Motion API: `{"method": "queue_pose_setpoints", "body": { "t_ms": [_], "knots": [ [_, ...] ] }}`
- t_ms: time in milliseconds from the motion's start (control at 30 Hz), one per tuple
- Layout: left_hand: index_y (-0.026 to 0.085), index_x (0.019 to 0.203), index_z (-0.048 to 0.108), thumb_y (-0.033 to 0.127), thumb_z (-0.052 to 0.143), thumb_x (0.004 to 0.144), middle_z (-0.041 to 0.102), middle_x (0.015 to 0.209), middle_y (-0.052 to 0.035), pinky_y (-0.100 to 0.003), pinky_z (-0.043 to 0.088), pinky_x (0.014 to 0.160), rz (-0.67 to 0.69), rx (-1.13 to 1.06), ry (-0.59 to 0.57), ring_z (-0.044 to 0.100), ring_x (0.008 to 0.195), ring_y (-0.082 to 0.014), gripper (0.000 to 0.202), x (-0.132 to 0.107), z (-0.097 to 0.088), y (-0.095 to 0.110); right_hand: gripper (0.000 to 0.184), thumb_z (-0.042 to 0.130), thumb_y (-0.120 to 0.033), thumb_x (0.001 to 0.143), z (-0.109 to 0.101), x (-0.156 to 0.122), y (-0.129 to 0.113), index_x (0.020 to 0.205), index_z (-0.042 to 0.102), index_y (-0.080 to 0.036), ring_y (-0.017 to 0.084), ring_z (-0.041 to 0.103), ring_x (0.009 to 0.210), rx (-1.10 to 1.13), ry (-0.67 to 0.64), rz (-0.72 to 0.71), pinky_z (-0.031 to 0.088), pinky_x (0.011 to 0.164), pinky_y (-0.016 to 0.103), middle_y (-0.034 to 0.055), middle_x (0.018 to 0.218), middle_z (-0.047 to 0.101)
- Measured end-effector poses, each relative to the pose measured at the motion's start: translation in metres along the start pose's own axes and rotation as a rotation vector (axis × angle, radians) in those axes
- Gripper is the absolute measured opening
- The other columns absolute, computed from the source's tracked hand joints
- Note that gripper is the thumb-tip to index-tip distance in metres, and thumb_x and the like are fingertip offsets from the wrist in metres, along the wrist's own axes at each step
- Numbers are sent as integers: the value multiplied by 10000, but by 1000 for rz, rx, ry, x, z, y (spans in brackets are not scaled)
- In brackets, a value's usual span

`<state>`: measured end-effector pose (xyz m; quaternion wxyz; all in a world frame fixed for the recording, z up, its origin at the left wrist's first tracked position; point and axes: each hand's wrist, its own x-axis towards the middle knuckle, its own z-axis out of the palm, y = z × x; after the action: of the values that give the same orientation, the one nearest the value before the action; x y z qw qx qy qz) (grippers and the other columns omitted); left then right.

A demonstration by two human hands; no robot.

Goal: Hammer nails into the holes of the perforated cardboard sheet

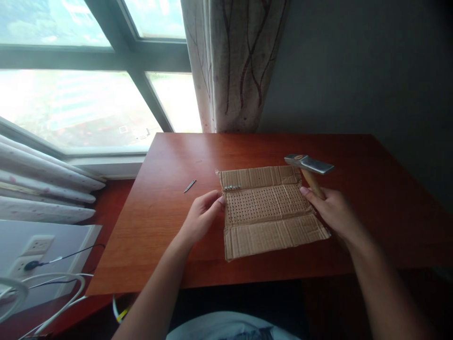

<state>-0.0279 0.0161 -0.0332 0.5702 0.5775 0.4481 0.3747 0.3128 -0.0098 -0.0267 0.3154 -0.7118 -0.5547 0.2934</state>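
Note:
A creased piece of cardboard [264,177] with rows of small holes across its middle panel is held above the table. My left hand [205,212] pinches its left edge between thumb and fingers. In my right hand [331,208] is a hammer [313,182] with a metal head and wooden handle, head pointing up and away. The thumb of that hand also rests at the cardboard's right edge. A short row of small shiny nail heads [232,187] shows near the cardboard's upper left. Left of the cardboard, a few loose nails [190,186] lie together on the table.
The reddish-brown wooden table [159,245] stands by a window [81,99]. A patterned curtain [233,71] hangs behind it, beside a dark wall [354,71]. At lower left are a wall socket [38,245] with a plug and white cables [67,302].

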Motion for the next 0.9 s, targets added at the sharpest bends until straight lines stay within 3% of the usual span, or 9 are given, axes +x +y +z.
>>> {"method": "queue_pose_setpoints", "body": {
  "t_ms": [133, 400, 633, 800, 900],
  "knots": [
    [160, 861, 678, 446, 618, 916, 671, 826, -33, -289, 474, 788, -28, -58, 15, 595, 843, -201, 297, 1, 3, 2, 471, 654, -632, 884, 3, -3, -6, 676, 628, -210, 176, 533, 544, 29, -17, -30, 396, 488, 293, 5, 585, 560],
    [163, 787, 675, 453, 659, 879, 636, 736, -23, -296, 462, 742, -101, -136, 71, 575, 747, -188, 305, 1, 3, -3, 468, 662, -644, 875, 4, -7, -12, 716, 642, -204, 185, 569, 596, 124, -60, 60, 439, 545, 300, 19, 657, 623],
    [161, 812, 714, 439, 696, 862, 675, 794, -35, -263, 456, 709, -156, -263, 42, 574, 750, -167, 283, 1, 2, -6, 491, 651, -666, 879, 5, -5, -10, 746, 652, -194, 173, 551, 626, 59, -76, 55, 410, 577, 293, 5, 669, 600],
    [173, 846, 711, 497, 661, 890, 666, 809, -38, -284, 496, 742, -129, -216, 51, 586, 757, -175, 331, 1, 3, -6, 516, 643, -671, 887, 1, -5, -7, 670, 600, -205, 143, 484, 553, 94, 8, 17, 382, 523, 279, -11, 602, 530],
    [175, 766, 672, 542, 633, 897, 640, 742, -26, -268, 487, 672, -86, -153, 115, 568, 689, -158, 391, 3, -1, -5, 472, 673, -667, 870, -7, -5, -11, 797, 696, -202, 116, 429, 517, 197, 111, 50, 331, 463, 257, -23, 607, 495]
  ]
}}
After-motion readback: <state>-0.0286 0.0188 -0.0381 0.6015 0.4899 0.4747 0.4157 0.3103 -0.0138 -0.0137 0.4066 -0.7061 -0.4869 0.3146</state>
